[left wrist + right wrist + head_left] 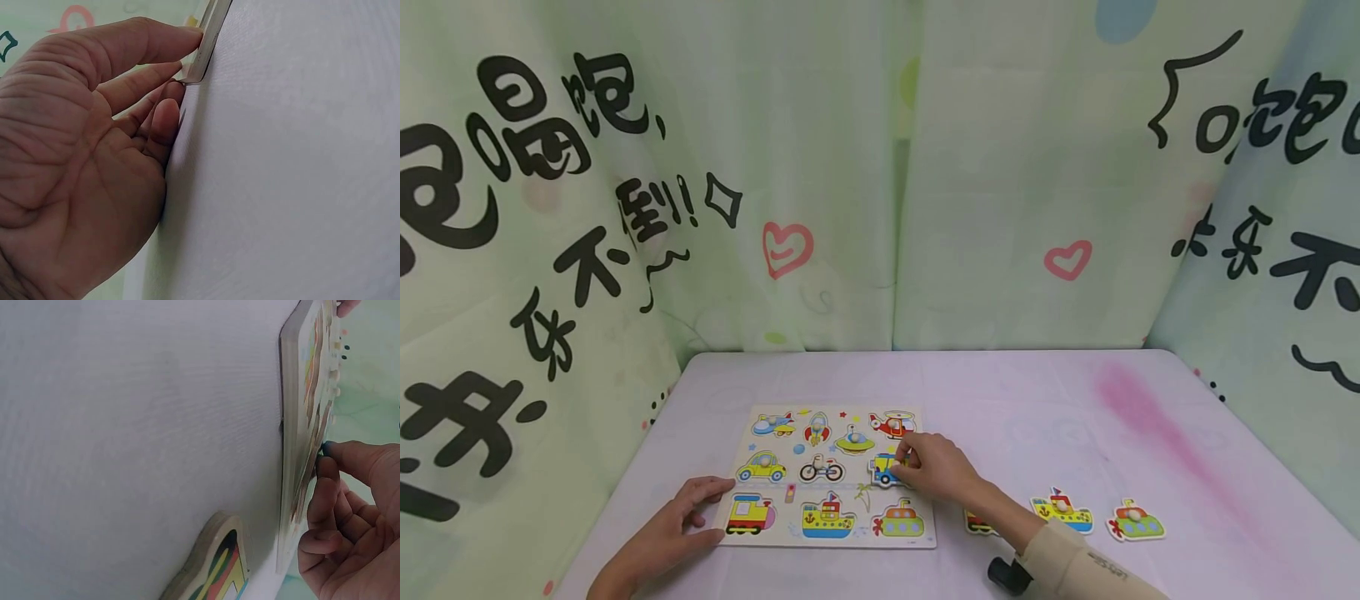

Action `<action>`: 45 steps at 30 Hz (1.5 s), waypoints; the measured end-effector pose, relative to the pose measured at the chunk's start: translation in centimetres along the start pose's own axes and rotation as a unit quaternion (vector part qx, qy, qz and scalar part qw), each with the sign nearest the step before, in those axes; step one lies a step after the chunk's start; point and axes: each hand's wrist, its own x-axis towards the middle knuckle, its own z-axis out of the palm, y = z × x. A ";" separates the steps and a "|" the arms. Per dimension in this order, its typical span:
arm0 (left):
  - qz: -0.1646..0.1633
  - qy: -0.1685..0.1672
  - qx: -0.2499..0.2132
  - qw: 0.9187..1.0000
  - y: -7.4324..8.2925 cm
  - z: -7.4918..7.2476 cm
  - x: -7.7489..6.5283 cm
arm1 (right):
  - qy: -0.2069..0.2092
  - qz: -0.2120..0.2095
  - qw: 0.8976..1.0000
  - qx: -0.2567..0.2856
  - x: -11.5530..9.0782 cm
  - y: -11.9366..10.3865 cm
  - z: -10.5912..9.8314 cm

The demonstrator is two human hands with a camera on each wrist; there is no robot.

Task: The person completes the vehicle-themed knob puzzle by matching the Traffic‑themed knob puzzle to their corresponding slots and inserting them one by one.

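A white puzzle board [812,540] with rows of vehicle pictures lies on the table. My right hand [936,467] is over its right side, thumb and index finger pinching the blue-and-yellow bus piece [882,472]. In the right wrist view a small blue part of it shows between the fingertips of the hand [350,512]; the piece lies low over the board, but I cannot tell whether it sits fully flat. My left hand [666,525] rests at the board's left edge, thumb and fingertips touching it near the front corner, as the left wrist view also shows.
On the table to the right lie a ship piece [1063,512], a submarine piece [1136,522] and a train piece [979,523] partly hidden by the right forearm. A black object [1009,575] is at the right sleeve. Printed curtains [985,208] hang around the table.
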 end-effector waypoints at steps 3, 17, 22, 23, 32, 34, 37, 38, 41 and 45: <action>-0.002 0.001 0.000 1.000 0.1 0.0 0.1 | 0.000 0.000 1.000 0.001 0.1 0.1 0.1; -0.001 0.008 0.004 1.000 0.5 -0.4 0.6 | -0.003 0.008 1.000 0.021 0.5 0.4 0.1; 0.002 0.005 0.001 1.000 0.5 -0.5 0.6 | 0.005 0.025 0.999 0.043 0.2 0.2 -0.2; 0.001 0.005 0.000 1.000 0.6 -0.5 0.6 | 0.009 0.025 0.999 0.048 0.0 0.1 -0.2; -0.003 -0.008 0.008 1.000 0.2 -0.4 0.4 | 0.028 -0.001 0.994 0.110 -2.4 -0.1 -0.4; -0.012 -0.012 0.009 1.000 0.1 -0.3 0.3 | 0.020 -0.002 0.992 0.121 -3.1 -0.1 -0.5; -0.011 -0.013 0.011 1.000 -0.1 -0.2 0.2 | 0.015 -0.001 0.992 0.126 -4.0 -0.2 -0.7; -0.011 -0.012 0.011 1.000 -0.1 -0.1 0.2 | 0.015 0.001 0.992 0.128 -4.3 -0.3 -0.9; -0.007 -0.012 0.011 1.000 -0.2 0.0 0.2 | 0.017 0.010 0.991 0.135 -5.3 -0.3 -1.4; -0.019 -0.007 0.009 1.000 -0.2 0.0 0.1 | 0.015 0.021 0.990 0.141 -6.4 -0.2 -2.0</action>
